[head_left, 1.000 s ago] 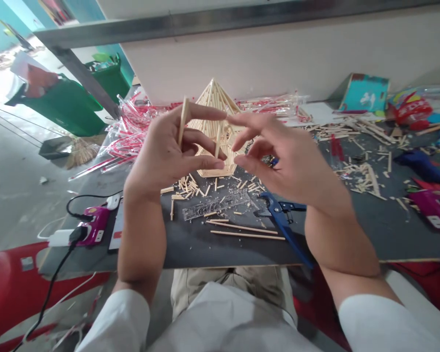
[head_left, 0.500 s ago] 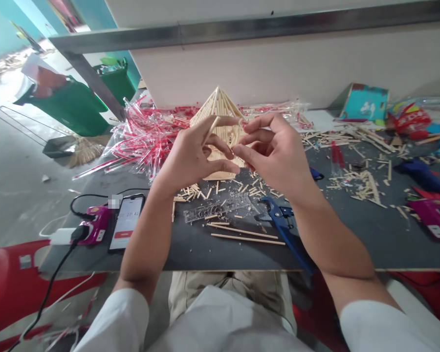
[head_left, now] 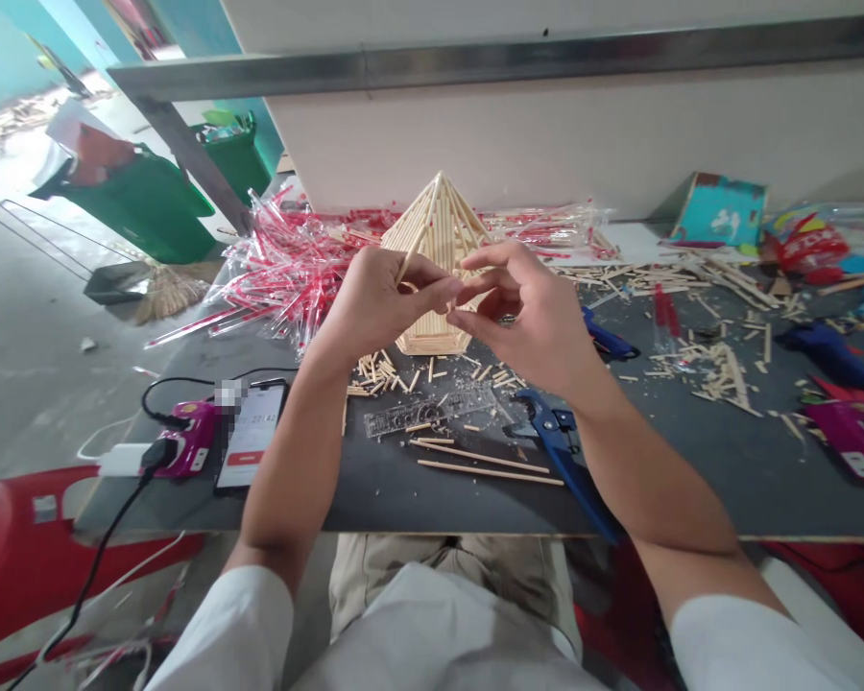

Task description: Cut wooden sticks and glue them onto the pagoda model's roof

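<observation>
Both hands are raised above the middle of the worktop (head_left: 691, 461), directly in front of the stick pyramid (head_left: 439, 240). The left hand (head_left: 374, 307) has its fingers closed on a thin wooden stick (head_left: 408, 269), which slants upward from the grip towards the pyramid's left face. The right hand (head_left: 529, 317) meets it fingertip to fingertip; its thumb and forefinger are drawn together at the same spot, but whether they also grip the stick or a smaller piece cannot be told, as the contact point is hidden by the fingers themselves.

The pyramid stands upright at the far middle of the worktop, partly concealed behind the hands. To its left lies a heap of red and clear wrappers (head_left: 288, 269). Cut offcuts (head_left: 381, 369) are scattered just near of its base. Nearer still lie a clear ruler (head_left: 424, 413), two long sticks (head_left: 486, 463) and blue cutters (head_left: 562, 446). A phone (head_left: 251, 437) lies at the near left edge.

Risks noted: the stick is slender and could snap or slip if pinched unevenly. The hands work close to the pyramid, so a sideways knock could shift or damage it. A dropped piece would be hard to recover among the offcuts.
</observation>
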`<state>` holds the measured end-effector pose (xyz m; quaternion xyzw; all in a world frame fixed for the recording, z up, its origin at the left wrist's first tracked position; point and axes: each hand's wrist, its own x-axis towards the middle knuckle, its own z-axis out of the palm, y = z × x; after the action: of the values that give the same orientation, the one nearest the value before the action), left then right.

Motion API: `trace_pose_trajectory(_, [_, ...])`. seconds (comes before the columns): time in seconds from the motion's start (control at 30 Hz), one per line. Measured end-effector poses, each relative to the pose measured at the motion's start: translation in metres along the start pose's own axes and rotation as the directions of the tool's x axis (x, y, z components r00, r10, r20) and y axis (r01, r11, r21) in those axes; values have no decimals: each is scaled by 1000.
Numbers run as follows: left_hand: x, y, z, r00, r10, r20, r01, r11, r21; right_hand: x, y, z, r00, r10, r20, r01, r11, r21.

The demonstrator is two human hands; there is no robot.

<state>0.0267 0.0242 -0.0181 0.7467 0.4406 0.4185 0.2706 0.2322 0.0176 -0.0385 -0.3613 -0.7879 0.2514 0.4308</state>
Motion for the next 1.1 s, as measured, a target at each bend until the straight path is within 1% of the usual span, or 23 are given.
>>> trace_pose_trajectory(0.07, [2,-2,-2,1000,-10,5,10,1000,4,1,1,-2,999,-31,38,33,999,-28])
trace_pose_trajectory(0.2, [3,-3,-4,1000,-12,25,12,1000,-4,3,2,-2,994,-109,26,111,987,-116])
trace_pose_trajectory(0.3, [2,-3,-5,1000,-3,29,3,1000,-15,2,2,-2,976,-211,54,217,946,-240])
trace_pose_trajectory(0.4, [2,-3,-4,1000,9,21,-9,1000,7,3,2,-4,963,-254,90,269,904,-331])
trace_pose_trajectory(0.47, [3,-5,-4,1000,18,-18,-17,997,71,7,5,-8,963,-253,89,268,894,-359])
trace_pose_trajectory(0.53, [4,-10,-5,994,36,-107,-16,983,182,14,12,-13,968,-243,60,247,891,-380])
trace_pose_trajectory(0.63, [6,-20,-7,964,76,-257,16,940,340,28,27,-20,977,-212,22,202,885,-419])
trace_pose_trajectory(0.7, [7,-26,-9,950,94,-297,30,922,387,36,36,-21,979,-202,27,193,876,-442])
trace_pose_trajectory(0.83, [8,-32,-11,953,94,-289,29,918,396,43,44,-18,980,-189,67,198,857,-475])
trace_pose_trajectory(1.1, [9,-30,-12,971,101,-218,-5,915,403,44,45,-14,981,-171,89,192,825,-531])
